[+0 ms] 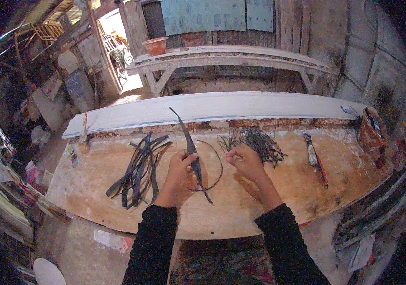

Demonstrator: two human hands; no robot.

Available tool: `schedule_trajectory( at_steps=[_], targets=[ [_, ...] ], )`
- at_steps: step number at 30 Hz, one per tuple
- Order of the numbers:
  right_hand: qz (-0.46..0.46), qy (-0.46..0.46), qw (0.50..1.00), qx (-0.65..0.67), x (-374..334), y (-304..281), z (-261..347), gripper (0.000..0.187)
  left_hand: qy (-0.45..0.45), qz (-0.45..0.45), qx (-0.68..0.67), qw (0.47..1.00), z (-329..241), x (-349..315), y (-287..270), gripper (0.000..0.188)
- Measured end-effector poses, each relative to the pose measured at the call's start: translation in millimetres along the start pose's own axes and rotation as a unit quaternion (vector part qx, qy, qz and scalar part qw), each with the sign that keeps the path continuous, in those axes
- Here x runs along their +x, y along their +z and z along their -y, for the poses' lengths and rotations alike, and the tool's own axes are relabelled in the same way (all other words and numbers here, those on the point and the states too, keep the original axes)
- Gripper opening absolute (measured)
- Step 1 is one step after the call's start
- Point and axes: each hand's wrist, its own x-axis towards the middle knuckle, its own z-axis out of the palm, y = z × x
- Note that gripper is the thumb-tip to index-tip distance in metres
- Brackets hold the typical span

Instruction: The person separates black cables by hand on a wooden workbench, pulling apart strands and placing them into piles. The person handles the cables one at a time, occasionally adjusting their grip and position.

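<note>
My left hand [180, 172] is closed around a dark, flat strip [189, 142] with narrow, tapering ends, held upright at a slant over the table. A thin dark strand [222, 167] bows in a loop between my two hands; where its ends are fixed is hidden. My right hand [246, 164] is pinched, and what lies between its fingertips is too small to make out. Left of my left hand lies a loose pile of dark flat strips [136, 173]. Beyond my right hand sits a tangle of thin dark strands [262, 145].
The wooden tabletop [241, 216] carries a slim red-and-dark tool [316, 159] on the right. A brown bag [372, 128] stands at the far right corner. Along the back edge runs a long white board [203, 108]. Behind it, a bench [241, 57] holds a terracotta-coloured pot [155, 46].
</note>
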Motion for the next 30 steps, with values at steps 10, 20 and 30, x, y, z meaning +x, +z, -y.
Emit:
schedule_trajectory(
  at_steps=[10, 20, 30],
  targets=[
    [0.012, 0.26, 0.923, 0.284, -15, 27, 45, 0.019, -0.103, 0.121, -0.013, 0.987, -24, -39, 44, 0.012],
    [0.036, 0.216, 0.93, 0.294, -12, 31, 15, 0.011, -0.029, 0.166, 0.1, 0.981, -15, -27, 35, 0.01],
    [-0.021, 0.099, 0.984, 0.147, -12, 37, 8, 0.011, -0.023, 0.135, 0.064, 0.989, 7, -16, 28, 0.008]
  ],
)
